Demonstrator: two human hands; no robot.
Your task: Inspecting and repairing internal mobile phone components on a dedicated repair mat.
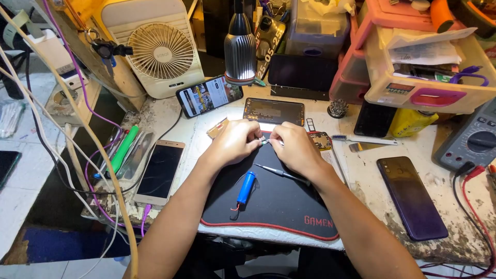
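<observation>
Both hands meet over the far end of a black mat (pixel 281 204) with a red rim. My left hand (pixel 235 142) and my right hand (pixel 295 149) pinch a tiny metal part (pixel 264 140) between their fingertips under the lamp. Exactly what the part is I cannot tell. A thin dark tool (pixel 281 173) lies on the mat just below my right hand. A blue cylindrical cell (pixel 246 187) with thin wires rests on the mat between my forearms. A small circuit board (pixel 321 140) shows beside my right hand.
A desk lamp (pixel 240 49) hangs above the hands; a small fan (pixel 161 50) stands at back left. Phones lie around: a lit one (pixel 209 96), an opened one (pixel 274 111), a gold one (pixel 159 170), a purple one (pixel 412 197). A multimeter (pixel 473 140) sits at right, with drawers (pixel 429 77) behind.
</observation>
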